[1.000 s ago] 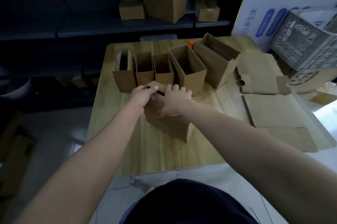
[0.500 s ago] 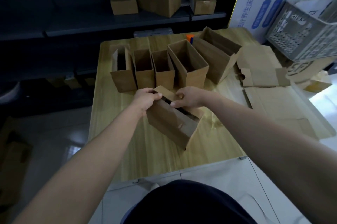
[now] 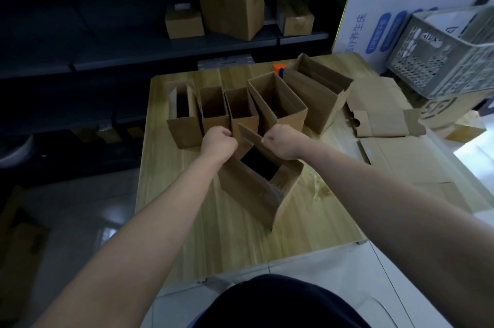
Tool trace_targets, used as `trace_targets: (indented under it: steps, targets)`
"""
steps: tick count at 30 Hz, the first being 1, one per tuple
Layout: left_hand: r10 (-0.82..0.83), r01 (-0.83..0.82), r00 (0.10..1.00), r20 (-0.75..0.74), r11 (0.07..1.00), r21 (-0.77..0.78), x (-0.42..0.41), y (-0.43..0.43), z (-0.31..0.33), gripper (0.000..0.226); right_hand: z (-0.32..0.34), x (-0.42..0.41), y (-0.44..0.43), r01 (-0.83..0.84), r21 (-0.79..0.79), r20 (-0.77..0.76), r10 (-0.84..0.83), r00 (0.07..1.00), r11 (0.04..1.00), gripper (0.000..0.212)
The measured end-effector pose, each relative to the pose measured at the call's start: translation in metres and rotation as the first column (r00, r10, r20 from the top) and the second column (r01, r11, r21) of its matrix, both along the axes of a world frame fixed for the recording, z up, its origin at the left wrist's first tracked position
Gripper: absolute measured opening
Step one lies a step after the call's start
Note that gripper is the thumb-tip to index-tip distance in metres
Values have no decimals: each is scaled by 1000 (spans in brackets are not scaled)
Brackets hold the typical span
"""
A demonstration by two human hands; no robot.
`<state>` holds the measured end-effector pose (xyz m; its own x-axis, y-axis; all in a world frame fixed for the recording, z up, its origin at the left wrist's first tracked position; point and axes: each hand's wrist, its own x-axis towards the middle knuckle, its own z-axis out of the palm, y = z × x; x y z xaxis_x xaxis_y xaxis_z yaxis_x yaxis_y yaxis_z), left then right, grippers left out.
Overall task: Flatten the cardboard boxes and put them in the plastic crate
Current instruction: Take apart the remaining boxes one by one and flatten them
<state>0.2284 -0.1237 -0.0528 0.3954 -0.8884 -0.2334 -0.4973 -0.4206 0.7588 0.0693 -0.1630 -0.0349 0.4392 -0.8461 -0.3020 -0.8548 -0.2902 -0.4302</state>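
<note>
Your left hand [image 3: 218, 141] and right hand [image 3: 281, 141]: fingers curled tight on opposite top flaps of open box [image 3: 256, 183], standing on surface [image 3: 171, 207] just in front of box row [image 3: 235, 111]. Plastic crate [image 3: 451, 55] far right of box. Risk: uneven pull tears flap; box skids into row, topples it.
</note>
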Motion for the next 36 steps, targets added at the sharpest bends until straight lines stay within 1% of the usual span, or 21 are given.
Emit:
trace_targets:
  steps: [2,3,4,5,7,9,11,13,15,16,18,19,20,22,24,26,29,32,36]
  targets:
    - [-22,24,989,144,1000,-14,-2,-7,3,35,2,3,0,9,-68,-11,-9,1000,998,28]
    - [-61,58,980,191,998,19,-3,-9,4,30,3,4,0,8,-94,-8,-9,1000,996,28]
    - [-119,103,966,229,991,80,-2,-10,4,25,4,4,0,5,-115,-7,-6,1000,993,27]
    - [-177,140,949,261,978,156,-2,-10,3,26,5,6,1,1,-129,-11,-2,1000,992,27]
    - [-247,153,909,336,947,281,-1,-7,0,38,4,9,3,8,-138,-13,-10,1000,990,26]
    - [-249,126,864,438,948,291,-2,-7,-2,35,2,12,5,28,-150,-1,-28,1000,988,25]
    - [-230,123,845,483,962,243,-1,-7,-3,29,1,11,5,44,-160,36,-39,999,986,24]
    - [-212,133,863,458,971,199,-1,-7,-3,29,1,8,3,50,-160,62,-40,997,986,26]
    - [-152,97,907,393,983,157,1,-5,-2,29,0,6,1,57,-162,70,-46,996,985,26]
    - [-94,54,940,329,990,130,3,-4,-2,29,-1,5,-1,65,-165,74,-53,996,984,25]
    - [44,-54,987,151,997,64,12,-3,-2,29,-3,3,-3,104,-154,104,-89,991,983,23]
    - [100,-103,992,79,994,36,18,-2,-2,28,-4,3,-3,139,-145,121,-122,985,980,23]
    - [142,-142,989,42,990,15,22,0,-4,28,-5,3,-3,182,-146,126,-165,978,972,27]
    - [214,-214,976,29,977,-19,28,5,-8,32,-6,4,1,278,-166,79,-269,960,946,46]
    - [273,-272,962,17,961,-41,29,9,-11,35,-6,6,4,356,-172,-8,-362,932,919,75]
    - [282,-281,960,4,958,-63,27,11,-12,32,-6,6,5,436,-116,-23,-441,897,892,98]
    - [266,-266,964,-10,960,-88,23,14,-11,30,-8,5,6,507,2,35,-507,862,862,110]
    - [235,-236,972,-26,966,-106,20,16,-12,29,-12,1,10,543,76,66,-548,834,836,115]
    - [216,-222,975,-59,968,-121,16,19,-14,30,-10,-1,17,612,118,88,-622,778,782,111]
